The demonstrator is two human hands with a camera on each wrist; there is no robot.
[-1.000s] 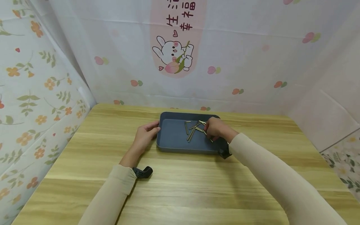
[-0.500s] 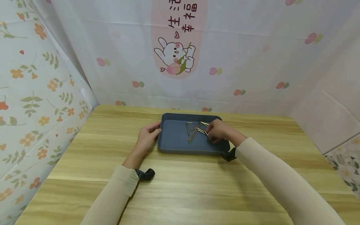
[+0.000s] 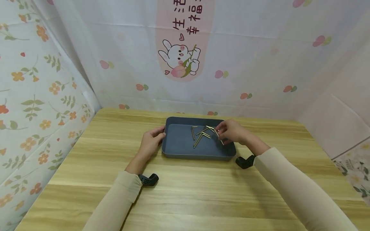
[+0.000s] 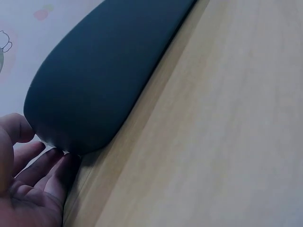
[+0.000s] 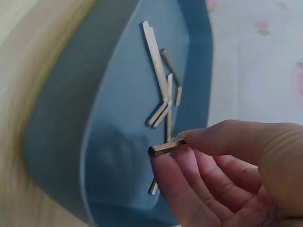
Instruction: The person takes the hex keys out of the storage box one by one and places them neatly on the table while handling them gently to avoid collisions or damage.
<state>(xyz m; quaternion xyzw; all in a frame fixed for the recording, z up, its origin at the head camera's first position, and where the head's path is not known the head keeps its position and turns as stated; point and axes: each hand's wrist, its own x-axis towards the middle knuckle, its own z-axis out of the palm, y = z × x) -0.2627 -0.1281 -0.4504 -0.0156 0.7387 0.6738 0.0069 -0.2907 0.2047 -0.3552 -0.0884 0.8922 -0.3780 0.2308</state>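
A dark blue-grey rectangular tray [image 3: 179, 141] holds several brass-coloured L-shaped hex keys [image 3: 198, 141]. Over its right end, my right hand [image 3: 232, 131] pinches one hex key [image 5: 165, 148] between thumb and index finger. Its dark end points out toward the camera in the right wrist view, while the other fingers spread loosely below. My left hand [image 3: 151, 139] holds the tray's left end, thumb at the rim and fingertips against the outer wall. In the left wrist view, those fingers [image 4: 42, 163] reach low on the wall, close to the table.
The tray stands on a wood-grain table [image 3: 185, 192] near its back edge. Behind hangs a white cloth [image 3: 254, 64] with a printed rabbit, and a floral cloth [image 3: 43, 106] covers the left side. Each wrist wears a black camera mount [image 3: 245, 162].
My right hand has drawn back to the right, raising the pinched hex key off the pile. My left hand stays at the tray's left end.
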